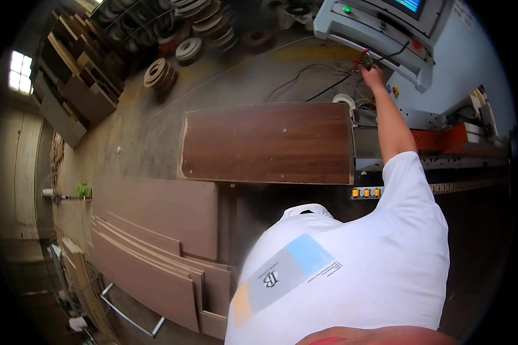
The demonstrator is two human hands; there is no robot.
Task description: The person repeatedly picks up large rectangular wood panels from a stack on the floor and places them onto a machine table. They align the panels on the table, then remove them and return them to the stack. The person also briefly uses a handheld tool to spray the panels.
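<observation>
My right arm stretches up and away to the machine's control console (380, 46). At its front ledge, my right hand (373, 75) is closed around what looks like an air blow gun (365, 59), with red and metallic parts and a thin black stem. From it a black hose (328, 88) runs down to the left. The fingers partly cover the tool. My left hand is out of sight, and only my white shirt fills the lower right. Nearest below the arm lies a dark brown wood-grain board (265, 144) with worn edges.
Stacked brown panels (149, 270) stand at the lower left, beside a white metal frame (132, 316). Rolls of edge banding (160, 75) rest on the floor farther off. Offcut boards (86, 86) lean at the far left. The machine's roller rail (365, 193) runs to the right.
</observation>
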